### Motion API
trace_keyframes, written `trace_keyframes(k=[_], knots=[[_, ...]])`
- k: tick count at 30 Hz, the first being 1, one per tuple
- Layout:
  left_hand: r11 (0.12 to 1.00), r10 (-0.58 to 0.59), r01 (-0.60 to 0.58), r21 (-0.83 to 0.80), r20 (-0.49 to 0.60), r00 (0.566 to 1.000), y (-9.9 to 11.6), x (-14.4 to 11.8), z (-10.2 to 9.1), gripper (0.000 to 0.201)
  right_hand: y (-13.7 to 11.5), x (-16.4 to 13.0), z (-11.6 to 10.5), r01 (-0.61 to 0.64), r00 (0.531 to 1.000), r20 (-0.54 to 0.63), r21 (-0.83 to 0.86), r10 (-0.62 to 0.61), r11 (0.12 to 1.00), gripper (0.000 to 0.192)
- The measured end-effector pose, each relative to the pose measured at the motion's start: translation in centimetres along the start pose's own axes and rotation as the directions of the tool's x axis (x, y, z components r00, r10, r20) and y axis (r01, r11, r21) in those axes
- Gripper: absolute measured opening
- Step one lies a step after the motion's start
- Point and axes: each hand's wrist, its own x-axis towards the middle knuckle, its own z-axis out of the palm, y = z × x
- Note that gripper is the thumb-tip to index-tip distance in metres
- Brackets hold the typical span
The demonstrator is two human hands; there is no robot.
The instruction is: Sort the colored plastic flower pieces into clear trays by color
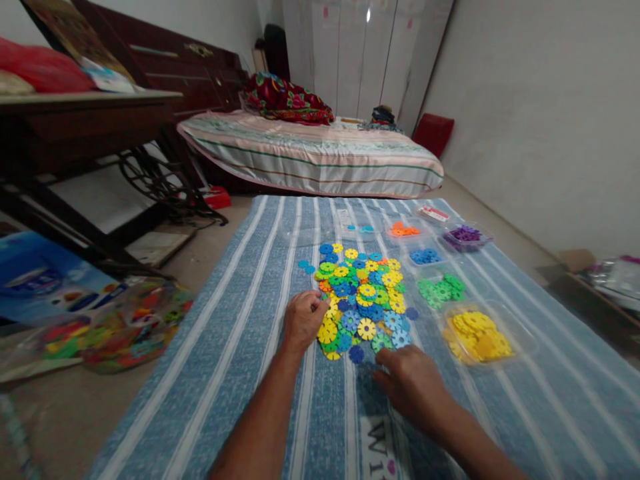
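Observation:
A mixed heap of plastic snowflake discs [360, 300], notched round pieces in yellow, blue, green and orange, lies mid-table. My left hand [304, 320] is at the heap's left edge, thumb and forefinger pinched together beside yellow discs; anything between them is too small to make out. Near the lower right edge is my right hand [413, 383], its thumb and forefinger slightly apart with nothing visible between them. A dark blue disc [357, 354] lies just left of it. On the right, clear trays hold yellow discs [480, 333], green discs [443, 290], blue discs [425, 257] and purple discs [465, 235].
Further back are orange discs [404, 229] and a clear tray with light blue discs [361, 229]. A small red-and-white box [434, 213] lies near the far right corner. The striped cloth [215, 340] covers the table. Beyond stands a bed [320, 157]; a sewing machine table [85, 127] is left.

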Motion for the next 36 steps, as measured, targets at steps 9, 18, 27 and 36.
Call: trace_keyframes(k=[9, 18, 27, 36], knots=[[1.000, -0.018, 0.018, 0.010, 0.014, 1.000, 0.2, 0.0, -0.1, 0.031, 0.9, 1.3, -0.9, -0.101, 0.995, 0.013, -0.080, 0.103, 0.992, 0.022], [1.000, -0.004, 0.004, 0.014, 0.019, 1.000, 0.2, 0.1, -0.1, 0.033, 1.3, 2.0, 0.0, -0.117, 0.993, -0.030, -0.105, 0.115, 0.988, 0.038], [1.000, 0.017, -0.017, 0.001, 0.004, 1.000, -0.1, 0.3, -0.2, 0.034, 1.4, 2.2, 0.2, -0.169, 0.984, -0.063, -0.014, 0.168, 0.986, 0.026], [1.000, 0.000, 0.000, 0.002, 0.006, 1.000, 0.1, 0.3, -0.2, 0.033, 6.8, 2.0, -3.9, -0.327, 0.776, -0.548, 0.075, 0.313, 0.942, 0.025]])
